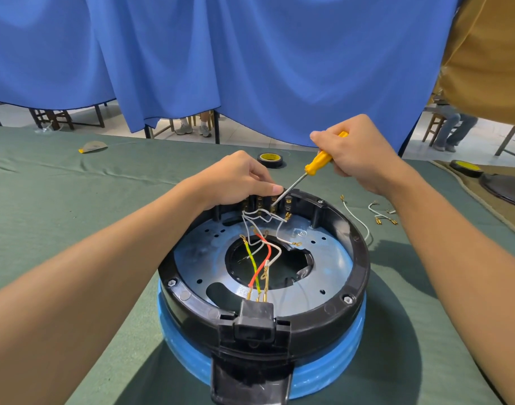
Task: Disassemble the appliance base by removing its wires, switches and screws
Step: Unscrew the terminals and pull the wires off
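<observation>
The round appliance base (pixel 350 276), black-rimmed with a blue lower body, lies upturned on the green cloth. Inside it, white, red and yellow-green wires (pixel 260 258) run from the switch block (pixel 268 203) at the far rim to the black power socket (pixel 255 317) at the near rim. My left hand (pixel 236 179) grips the switch block from above, thumb stretched along its top. My right hand (pixel 358 153) grips a yellow-handled screwdriver (pixel 317 162), whose tip sits at the switch terminals. Hex screws (pixel 348 299) dot the rim.
Loose white wires with brass terminals (pixel 379 213) lie on the cloth right of the base. A tape roll (pixel 270 160) sits behind it, another (pixel 466 168) at far right on a tan mat. Blue curtain hangs beyond the table edge; a person stands at the upper right.
</observation>
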The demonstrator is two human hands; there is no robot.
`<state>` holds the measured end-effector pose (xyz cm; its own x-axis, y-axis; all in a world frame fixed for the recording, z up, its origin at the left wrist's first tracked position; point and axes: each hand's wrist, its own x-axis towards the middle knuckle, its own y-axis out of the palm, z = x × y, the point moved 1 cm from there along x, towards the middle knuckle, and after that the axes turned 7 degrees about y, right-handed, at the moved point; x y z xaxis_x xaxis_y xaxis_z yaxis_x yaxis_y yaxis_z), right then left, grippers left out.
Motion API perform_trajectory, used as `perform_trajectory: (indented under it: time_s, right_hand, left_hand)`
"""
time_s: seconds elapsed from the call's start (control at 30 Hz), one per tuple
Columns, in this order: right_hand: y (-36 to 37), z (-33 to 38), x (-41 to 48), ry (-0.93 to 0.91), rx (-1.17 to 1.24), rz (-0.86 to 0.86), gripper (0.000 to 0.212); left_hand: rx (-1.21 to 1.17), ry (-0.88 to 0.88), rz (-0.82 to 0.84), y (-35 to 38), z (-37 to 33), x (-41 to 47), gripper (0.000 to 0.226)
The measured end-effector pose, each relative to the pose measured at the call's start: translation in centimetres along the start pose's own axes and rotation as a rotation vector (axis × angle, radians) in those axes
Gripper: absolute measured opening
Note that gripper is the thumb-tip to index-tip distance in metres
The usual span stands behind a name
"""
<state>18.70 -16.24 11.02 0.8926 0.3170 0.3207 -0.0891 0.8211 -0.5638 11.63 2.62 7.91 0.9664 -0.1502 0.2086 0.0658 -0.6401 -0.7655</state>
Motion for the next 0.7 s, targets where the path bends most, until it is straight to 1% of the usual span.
perform_trajectory:
  time_s: [0.07,0.13,0.23,0.37,0.53,0.7]
  right_hand:
    - [-0.4,0.8,-0.9,-0.115,-0.111,-0.075,0.045]
    - [-0.5,1.6,-1.9,-0.231,-0.184,-0.111,0.046]
    - [-0.5,2.4,-2.9,-0.347,-0.223,-0.125,0.047]
    - [0.2,3.1,-3.9,-0.461,-0.28,-0.088,0.051]
    - [1.2,3.6,-4.4,-0.527,-0.346,-0.06,0.054]
    - [1.2,4.0,-4.6,-0.546,-0.364,-0.101,0.054]
  left_hand:
    - [0.001,-0.002,0.009,0.1,0.0,0.0,0.025]
    - [0.0,-0.005,0.012,0.1,0.0,0.1,0.025]
    - [-0.002,-0.002,0.008,0.1,0.1,0.1,0.023]
    - [-0.005,0.008,-0.01,0.1,0.2,0.1,0.023]
    - [-0.011,0.007,-0.026,0.2,0.4,0.2,0.022]
    - [-0.015,0.012,-0.025,0.1,0.4,0.2,0.023]
